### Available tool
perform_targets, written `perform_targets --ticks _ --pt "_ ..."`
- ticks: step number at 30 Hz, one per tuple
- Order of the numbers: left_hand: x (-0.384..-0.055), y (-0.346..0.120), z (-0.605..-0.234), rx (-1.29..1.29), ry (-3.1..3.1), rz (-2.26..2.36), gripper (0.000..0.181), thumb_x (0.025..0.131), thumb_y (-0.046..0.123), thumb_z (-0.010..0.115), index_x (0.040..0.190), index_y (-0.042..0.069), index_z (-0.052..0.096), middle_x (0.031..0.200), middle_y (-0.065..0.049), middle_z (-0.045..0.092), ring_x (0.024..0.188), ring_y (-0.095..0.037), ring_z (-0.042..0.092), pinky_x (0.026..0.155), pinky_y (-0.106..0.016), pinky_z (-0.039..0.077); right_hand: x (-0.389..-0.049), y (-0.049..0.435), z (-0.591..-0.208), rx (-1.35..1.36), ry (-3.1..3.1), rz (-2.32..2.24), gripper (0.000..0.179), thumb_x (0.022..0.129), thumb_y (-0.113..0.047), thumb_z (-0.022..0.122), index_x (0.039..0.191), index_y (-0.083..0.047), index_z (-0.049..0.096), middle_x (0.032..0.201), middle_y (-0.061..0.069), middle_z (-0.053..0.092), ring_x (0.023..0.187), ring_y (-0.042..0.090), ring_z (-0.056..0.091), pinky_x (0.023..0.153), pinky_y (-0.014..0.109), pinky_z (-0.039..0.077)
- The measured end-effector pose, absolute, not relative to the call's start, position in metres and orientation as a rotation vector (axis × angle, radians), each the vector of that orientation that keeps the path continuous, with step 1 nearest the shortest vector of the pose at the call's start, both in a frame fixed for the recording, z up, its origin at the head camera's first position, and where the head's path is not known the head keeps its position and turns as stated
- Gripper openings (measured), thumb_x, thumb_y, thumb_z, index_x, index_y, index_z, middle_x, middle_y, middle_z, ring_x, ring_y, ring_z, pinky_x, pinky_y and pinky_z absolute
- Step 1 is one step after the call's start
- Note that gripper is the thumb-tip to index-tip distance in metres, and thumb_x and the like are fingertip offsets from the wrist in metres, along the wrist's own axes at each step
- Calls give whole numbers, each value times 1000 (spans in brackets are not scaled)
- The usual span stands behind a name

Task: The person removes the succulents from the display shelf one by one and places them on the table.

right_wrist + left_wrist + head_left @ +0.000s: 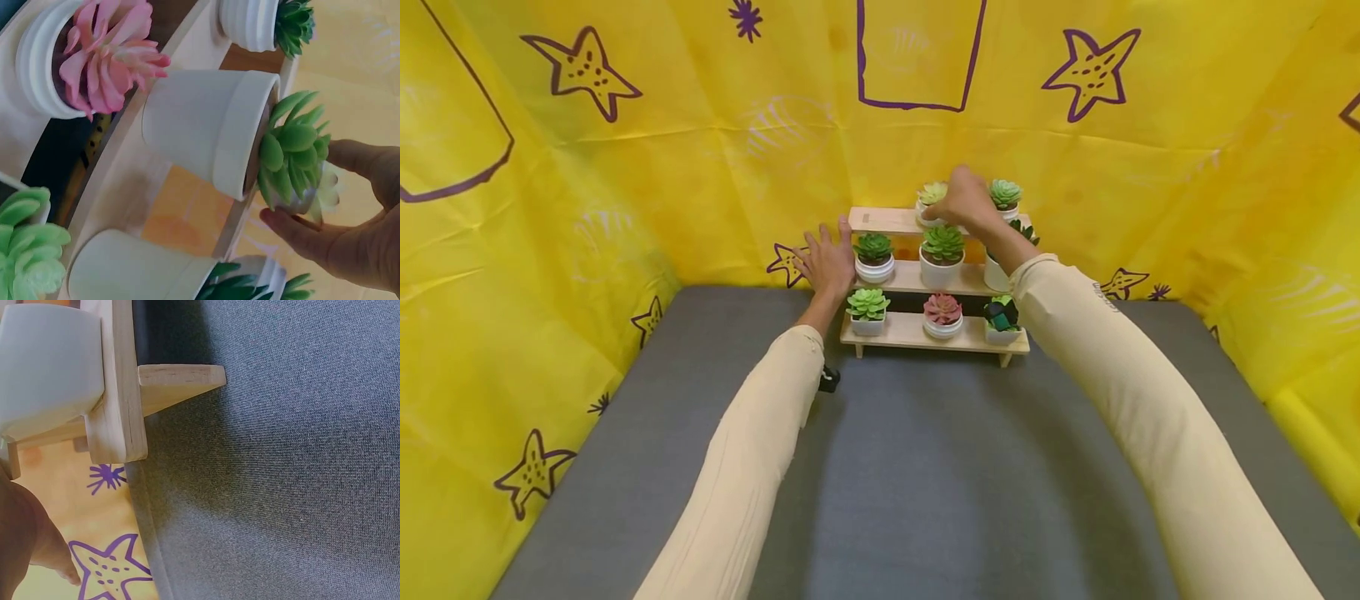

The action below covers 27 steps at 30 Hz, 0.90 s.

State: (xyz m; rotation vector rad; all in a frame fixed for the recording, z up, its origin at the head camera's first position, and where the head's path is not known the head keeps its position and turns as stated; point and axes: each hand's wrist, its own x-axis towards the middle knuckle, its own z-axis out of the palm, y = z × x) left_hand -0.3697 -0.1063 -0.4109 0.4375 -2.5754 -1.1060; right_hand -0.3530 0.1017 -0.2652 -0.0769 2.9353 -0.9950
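The little pale plant pot (pixel 928 200) is at 12 o'clock, by the top step of the wooden rack (pixel 887 219); it looks light, hard and a bit slippery, with bendy leaves, so hold its white sides. The right hand (pixel 967 202) is part open, thumb and finger pinching it, and the left hand (pixel 831 263) spreads wide at the rack's 9 o'clock end, holding nothing
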Motion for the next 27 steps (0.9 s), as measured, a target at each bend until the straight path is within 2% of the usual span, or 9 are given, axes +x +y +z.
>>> perform_targets --ticks 2,4,11,16,21,24,27 --pt "-371 -106 -412 445 -2575 -1105 89 102 74 13 165 14 32 174 -22 17 159 -57 4 131 -65 3 -354 100 -266 -66 2935 -999 37 88 -19 83 103 0 55 95 7 45 90 23 48 76 30 44" --pt "-372 -106 -412 450 -2577 -1101 90 102 75 13 165 14 32 175 -22 17 159 -57 4 131 -65 3 -356 100 -267 -53 2944 -990 35 87 -18 84 96 -2 54 91 7 43 87 22 46 71 28 42" --pt "-376 -107 -415 451 -2583 -1100 89 102 76 13 165 17 32 175 -20 17 160 -56 4 131 -65 2 -359 99 -272 -37 2958 -992 42 85 -19 87 107 4 60 91 7 44 85 20 46 68 26 41" --pt "-375 -109 -414 445 -2582 -1112 88 103 75 12 165 15 32 175 -21 16 160 -57 2 131 -64 0 -361 98 -276 -34 2966 -1021 37 84 -20 88 87 -3 55 86 6 44 81 19 45 65 25 40" --pt "-380 -109 -419 442 -2597 -1123 91 101 77 11 165 15 31 175 -22 16 160 -57 0 131 -65 0 -364 104 -279 -63 2983 -1046 48 83 -23 87 70 -11 43 67 -1 34 67 15 41 59 25 36" --pt "-379 -109 -418 439 -2598 -1111 92 101 78 11 165 15 32 175 -22 17 159 -57 2 131 -65 0 -363 107 -278 -77 2975 -1098 48 81 -22 89 68 -10 44 60 -3 32 62 14 39 56 26 35" --pt "-373 -107 -415 443 -2596 -1098 88 103 74 12 165 16 32 175 -21 16 159 -57 4 131 -65 2 -359 106 -275 -94 2971 -1116 42 80 -24 90 75 -8 51 66 0 37 65 16 41 58 27 36"
